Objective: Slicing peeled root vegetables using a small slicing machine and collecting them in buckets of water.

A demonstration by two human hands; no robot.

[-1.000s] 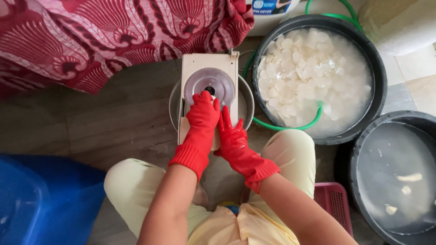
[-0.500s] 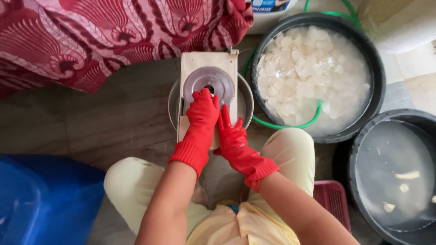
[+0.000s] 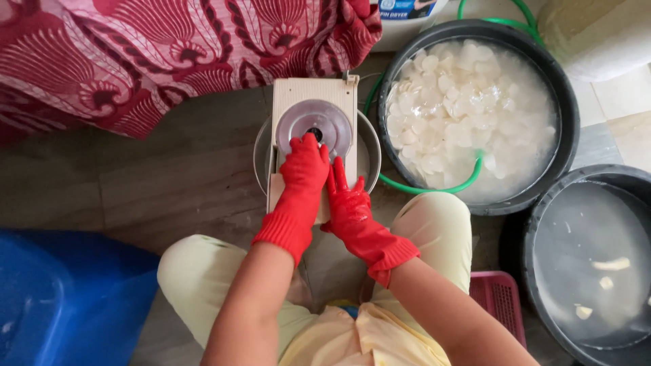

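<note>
Nearest the camera, the person squats on the floor [image 3: 135, 196], pale yellow trousers at both knees, a pink slatted stool [image 3: 502, 298] under the right thigh. Both hands wear red rubber gloves. The left hand [image 3: 304, 166] is curled and pressed down on the round metal disc [image 3: 315, 125] of a cream slicer board [image 3: 315, 102] — whatever it pushes is hidden beneath the fingers. The right hand [image 3: 347, 203] lies open-fingered on the board's near right edge, steadying it.

The board bridges a steel bowl [image 3: 369, 152], so this looks like mid-slicing; the next stroke calls for firm downward pressure with fingertips kept clear of the blade.

To the right, a black basin of cloudy water [image 3: 597, 264]; beyond it, a black tub of white slices [image 3: 475, 108] with a green hose [image 3: 434, 186]. Farthest, a white container with a blue label [image 3: 407, 13] — top edge — and red patterned cloth [image 3: 169, 54].
</note>
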